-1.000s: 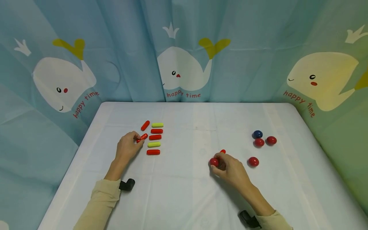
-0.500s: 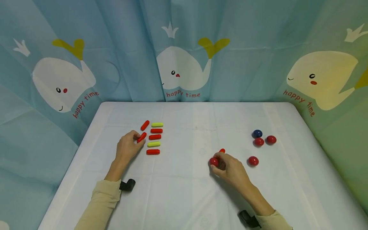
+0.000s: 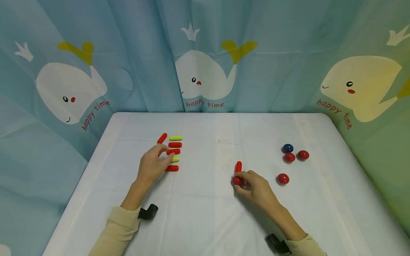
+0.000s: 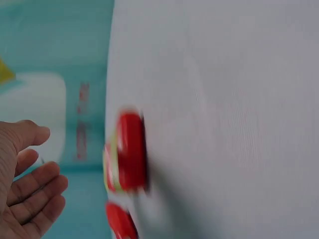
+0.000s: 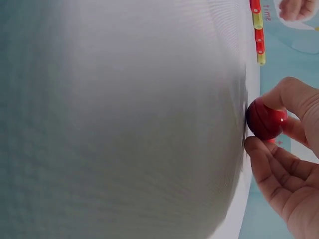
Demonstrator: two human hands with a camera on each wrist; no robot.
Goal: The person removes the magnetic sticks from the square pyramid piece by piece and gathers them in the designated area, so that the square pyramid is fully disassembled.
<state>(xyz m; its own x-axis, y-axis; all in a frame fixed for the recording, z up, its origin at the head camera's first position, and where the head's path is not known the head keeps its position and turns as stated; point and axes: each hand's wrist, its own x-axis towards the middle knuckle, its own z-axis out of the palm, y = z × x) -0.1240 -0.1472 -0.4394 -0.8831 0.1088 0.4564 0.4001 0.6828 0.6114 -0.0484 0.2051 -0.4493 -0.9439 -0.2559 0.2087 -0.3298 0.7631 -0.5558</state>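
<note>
My left hand (image 3: 153, 164) hovers over the left ends of a row of short red and yellow-green sticks, its fingers loosely bent. The left wrist view shows nothing between those fingers; a red stick (image 4: 131, 152) lies to their right, blurred. Partly hidden behind the fingers is a slanted red stick left of the row. My right hand (image 3: 258, 187) pinches a glossy red ball (image 5: 266, 119) between thumb and fingers, low at the white tabletop. Just behind that ball, a lone red stick (image 3: 238, 166) points away from me.
Right of my right hand sit a blue ball (image 3: 288, 148) and several red balls, one red ball (image 3: 283, 179) nearer me. Another slanted red stick (image 3: 162, 138) lies at the row's far left. A whale-print curtain (image 3: 275, 81) borders the white table (image 3: 205, 213).
My left hand has let go of the slanted red stick and moved right over the row. By my right hand, the lone red stick has turned straighter and shifted left; the ball has barely moved.
</note>
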